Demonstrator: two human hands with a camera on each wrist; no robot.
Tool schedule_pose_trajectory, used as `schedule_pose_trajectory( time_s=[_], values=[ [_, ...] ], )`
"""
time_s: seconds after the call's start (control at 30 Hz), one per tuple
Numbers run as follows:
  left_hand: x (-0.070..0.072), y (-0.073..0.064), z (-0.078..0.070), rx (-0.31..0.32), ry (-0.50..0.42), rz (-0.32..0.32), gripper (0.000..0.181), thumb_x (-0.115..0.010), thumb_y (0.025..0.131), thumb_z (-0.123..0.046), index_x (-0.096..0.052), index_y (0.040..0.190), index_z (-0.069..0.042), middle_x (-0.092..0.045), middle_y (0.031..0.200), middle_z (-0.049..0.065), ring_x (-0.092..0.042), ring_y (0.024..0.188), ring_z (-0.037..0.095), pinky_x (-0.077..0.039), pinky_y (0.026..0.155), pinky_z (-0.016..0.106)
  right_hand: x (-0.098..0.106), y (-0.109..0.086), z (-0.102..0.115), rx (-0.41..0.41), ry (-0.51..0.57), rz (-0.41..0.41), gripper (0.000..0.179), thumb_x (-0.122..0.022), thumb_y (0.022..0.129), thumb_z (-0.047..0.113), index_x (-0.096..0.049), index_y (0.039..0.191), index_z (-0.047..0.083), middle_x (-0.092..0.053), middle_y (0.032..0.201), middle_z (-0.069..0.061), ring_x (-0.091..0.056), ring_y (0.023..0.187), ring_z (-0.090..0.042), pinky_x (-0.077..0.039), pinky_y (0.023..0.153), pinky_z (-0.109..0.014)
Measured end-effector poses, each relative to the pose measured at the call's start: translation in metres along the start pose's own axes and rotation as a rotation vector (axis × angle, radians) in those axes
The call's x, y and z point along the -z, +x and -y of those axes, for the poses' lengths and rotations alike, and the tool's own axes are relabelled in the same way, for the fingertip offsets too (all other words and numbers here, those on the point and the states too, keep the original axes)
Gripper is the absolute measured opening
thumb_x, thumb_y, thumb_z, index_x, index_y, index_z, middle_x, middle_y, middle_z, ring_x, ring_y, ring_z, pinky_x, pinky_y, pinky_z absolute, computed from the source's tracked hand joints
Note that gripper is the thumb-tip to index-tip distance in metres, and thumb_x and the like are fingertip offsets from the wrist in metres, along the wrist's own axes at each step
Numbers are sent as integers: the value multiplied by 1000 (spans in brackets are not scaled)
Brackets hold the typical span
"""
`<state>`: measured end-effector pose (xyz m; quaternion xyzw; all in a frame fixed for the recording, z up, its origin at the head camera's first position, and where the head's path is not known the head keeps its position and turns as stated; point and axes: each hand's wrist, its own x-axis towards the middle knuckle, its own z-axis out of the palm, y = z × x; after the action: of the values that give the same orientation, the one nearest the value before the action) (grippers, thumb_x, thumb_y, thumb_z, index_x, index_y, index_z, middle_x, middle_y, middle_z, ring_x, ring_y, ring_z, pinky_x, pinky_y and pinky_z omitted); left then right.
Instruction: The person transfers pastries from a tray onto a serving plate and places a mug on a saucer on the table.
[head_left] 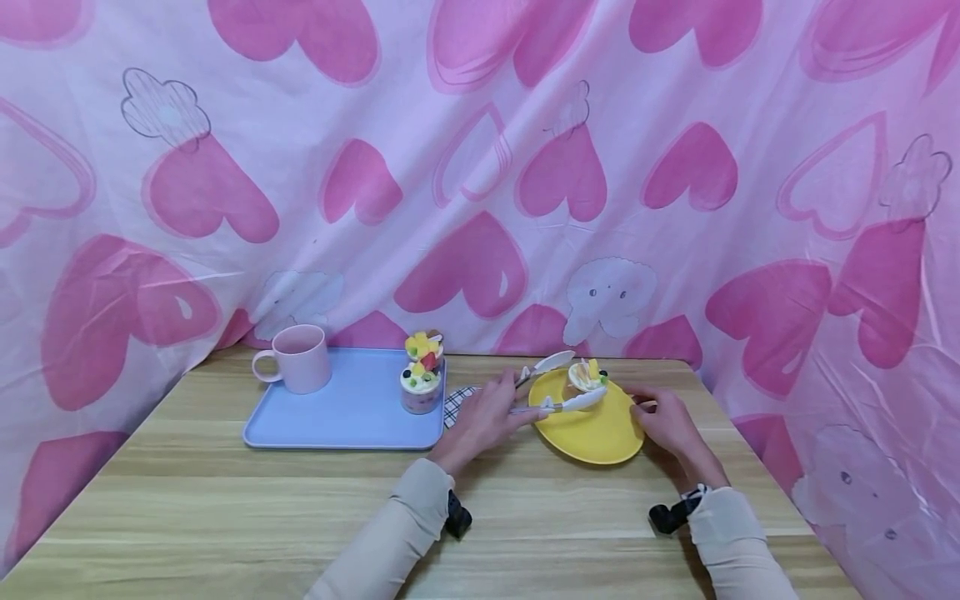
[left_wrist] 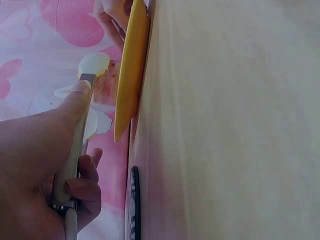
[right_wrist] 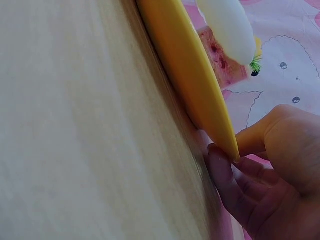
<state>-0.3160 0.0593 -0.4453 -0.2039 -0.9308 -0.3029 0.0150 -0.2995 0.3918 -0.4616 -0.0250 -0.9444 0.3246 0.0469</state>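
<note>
My left hand (head_left: 487,412) grips a pair of tongs (head_left: 585,400) with white tips. The tongs' arms are spread, one tip on each side of a dessert cup (head_left: 587,375) topped with cream and fruit. That cup stands on a yellow plate (head_left: 596,439); whether the tips touch it I cannot tell. In the left wrist view, the thumb lies along one arm of the tongs (left_wrist: 75,145) and the other fingers curl by the handle. My right hand (head_left: 667,421) pinches the plate's right rim, thumb above and fingers beneath, as the right wrist view of the plate (right_wrist: 192,65) shows.
A blue tray (head_left: 341,421) on the left carries a pink mug (head_left: 302,360) and two more dessert cups, the nearer one (head_left: 420,387) at its right edge. A checkered item (head_left: 455,406) lies partly behind my left hand. Heart-patterned cloth (head_left: 461,267) hangs behind the wooden table (head_left: 525,508).
</note>
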Motion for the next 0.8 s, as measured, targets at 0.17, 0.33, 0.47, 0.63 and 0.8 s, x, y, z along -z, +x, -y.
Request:
schedule_pose_trajectory(
  time_s=[0.17,0.33,0.47,0.63,0.8],
  values=[
    [5,-3,1,-33,20,-6,70,-69,82,-68,-50,122,-14,-56,86,-1,-56,71,16,-46,59,29,1,0,-1,-6,-1,2,42,-57,97,10,-59,139,9,-62,125,-21,-62,109,-34,-54,87,-41],
    [11,-7,1,-15,-22,6,70,-66,83,-68,-50,123,-13,-56,83,-3,-54,64,13,-46,54,26,0,1,-3,-13,4,1,42,-57,97,10,-59,139,10,-62,126,-21,-63,110,-34,-54,89,-44],
    [14,-9,1,4,-66,1,71,-68,82,-68,-49,123,-13,-55,80,-2,-51,60,12,-43,50,25,0,1,-4,-13,7,1,42,-57,97,10,-59,139,10,-62,127,-21,-62,113,-35,-54,92,-47],
    [14,-10,1,-2,-83,-50,74,-67,80,-71,-45,122,-15,-52,79,-1,-50,58,12,-42,48,26,1,0,-1,-13,12,1,43,-57,97,10,-58,140,9,-62,127,-21,-62,114,-36,-53,92,-46],
    [15,-11,-1,25,-104,-83,75,-69,78,-73,-42,122,-18,-53,87,0,-53,67,14,-45,51,27,1,-1,0,-26,11,9,43,-56,98,10,-57,141,10,-61,127,-21,-61,113,-35,-53,90,-45]
  ],
)
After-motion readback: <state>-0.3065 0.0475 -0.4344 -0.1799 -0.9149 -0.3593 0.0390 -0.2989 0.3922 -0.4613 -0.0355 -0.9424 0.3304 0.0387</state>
